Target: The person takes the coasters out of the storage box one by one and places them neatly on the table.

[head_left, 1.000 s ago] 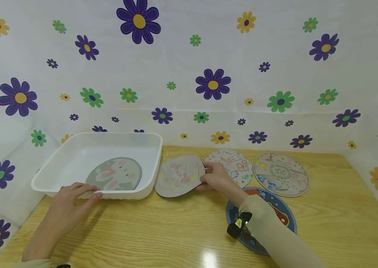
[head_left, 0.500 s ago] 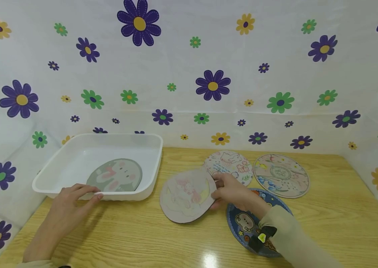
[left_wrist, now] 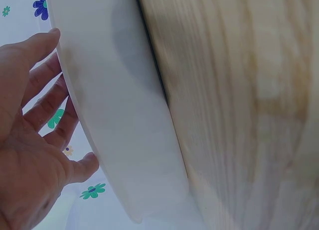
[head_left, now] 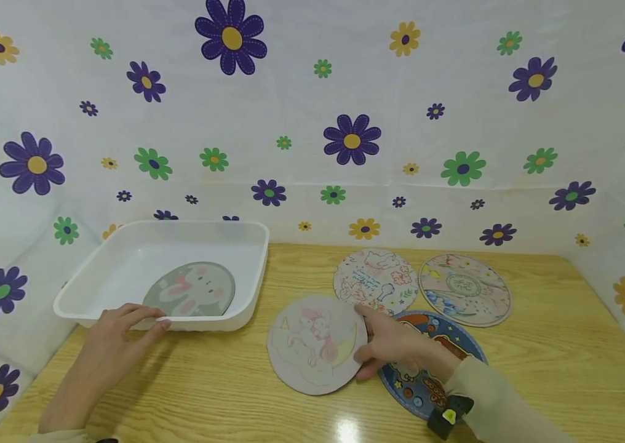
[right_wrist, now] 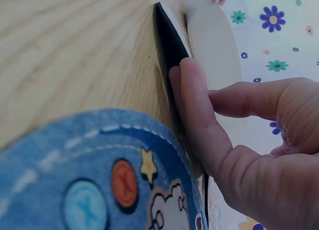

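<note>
My right hand (head_left: 387,341) pinches the right edge of a round pale pink mouse pad (head_left: 312,351) with a unicorn and moon print. In the right wrist view the pad's dark underside (right_wrist: 172,43) shows, slightly tilted over the table, with fingers at its edge. My left hand (head_left: 115,344) rests its fingertips on the near rim of a white plastic tray (head_left: 246,320); the fingers are relaxed, not wrapped round it, in the left wrist view. Inside the tray a grey round pad with a rabbit (head_left: 196,289) leans against the near side.
On the wooden table (head_left: 224,381) lie a blue denim-look round pad (head_left: 429,400), partly under the right forearm, a white floral one (head_left: 381,274) and a pink-beige one (head_left: 464,289) at the back. A flower-printed cloth (head_left: 290,111) hangs behind.
My right hand has drawn the pink mouse pad from beside the tray towards me and slightly right, laying it flatter. My left hand has stayed at the tray rim.
</note>
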### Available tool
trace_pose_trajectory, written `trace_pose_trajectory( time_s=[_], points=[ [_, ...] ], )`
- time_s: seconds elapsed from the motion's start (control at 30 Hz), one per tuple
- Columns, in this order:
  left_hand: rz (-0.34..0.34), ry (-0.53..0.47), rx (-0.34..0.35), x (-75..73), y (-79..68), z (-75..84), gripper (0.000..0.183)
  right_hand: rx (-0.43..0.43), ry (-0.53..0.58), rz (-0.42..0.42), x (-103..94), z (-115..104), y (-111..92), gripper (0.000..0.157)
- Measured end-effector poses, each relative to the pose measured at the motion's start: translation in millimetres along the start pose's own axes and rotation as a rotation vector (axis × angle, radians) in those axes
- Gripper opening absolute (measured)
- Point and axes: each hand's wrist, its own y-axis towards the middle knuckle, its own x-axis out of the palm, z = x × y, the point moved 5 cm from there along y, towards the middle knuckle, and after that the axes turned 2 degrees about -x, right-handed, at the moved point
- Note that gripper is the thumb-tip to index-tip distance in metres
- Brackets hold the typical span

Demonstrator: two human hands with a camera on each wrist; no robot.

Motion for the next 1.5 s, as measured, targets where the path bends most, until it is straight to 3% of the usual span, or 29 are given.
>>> trace_pose_trajectory(
  time_s=[0.2,0.6,1.1,1.23,1.37,1.5],
  points=[
    [-0.015,-0.003,-0.007,-0.6,0.4,-0.6,0.022,0.007,0.042,-0.028,1.7,2.0,-9.7,0.095],
    [-0.039,-0.005,-0.020,-1.2,-0.2,-2.2,0.021,0.011,-0.004,-0.029,0.6,5.8,-18.3,0.086],
    [-0.043,-0.002,-0.021,-3.9,0.3,-0.3,0.019,0.031,-0.179,0.049,-4.1,3.9,-24.7,0.089],
    [-0.041,0.000,-0.017,-5.3,0.5,0.6,0.019,0.029,-0.197,0.055,-5.8,1.4,-27.3,0.082],
    [-0.037,0.006,-0.014,-5.1,1.0,1.3,0.018,-0.056,-0.293,0.087,-8.1,-6.7,-28.1,0.061],
    [-0.023,0.022,0.010,-3.7,1.4,3.5,0.019,-0.246,-0.485,0.112,-7.9,-17.9,-28.1,0.038]
  ],
)
